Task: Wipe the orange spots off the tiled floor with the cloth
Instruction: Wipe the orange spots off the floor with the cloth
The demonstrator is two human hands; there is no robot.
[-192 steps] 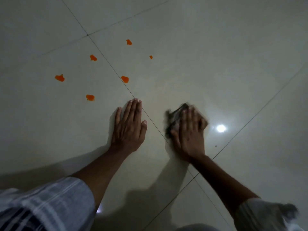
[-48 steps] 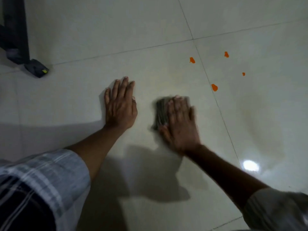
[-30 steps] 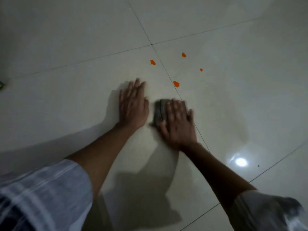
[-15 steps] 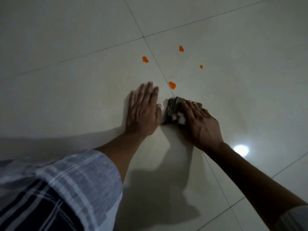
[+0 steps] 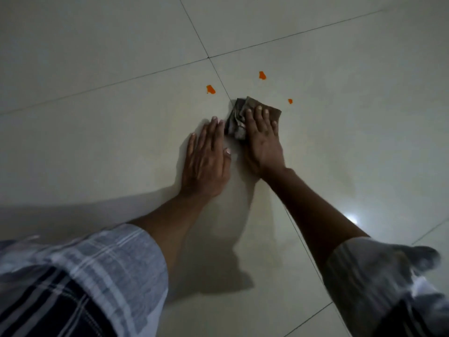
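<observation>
My right hand (image 5: 263,139) presses flat on a folded dark brown cloth (image 5: 239,115), which lies on the pale tiled floor (image 5: 97,132) over a grout line. Three orange spots show beyond the cloth: one (image 5: 210,89) to its upper left, one (image 5: 262,75) straight above, and a tiny one (image 5: 290,101) just to its right. My left hand (image 5: 206,161) rests palm down on the tile, its fingertips close beside the cloth's left edge, holding nothing.
Grout lines cross at a tile corner (image 5: 208,57) above the spots. A bright light reflection (image 5: 352,218) glints on the tile at the right. My plaid sleeves fill the lower corners. A faint damp sheen (image 5: 323,166) lies right of my right arm.
My right hand has pushed the cloth forward over the nearest orange spot, which no longer shows. Earlier, the two spots at the far left disappeared. My left hand stays planted beside the cloth.
</observation>
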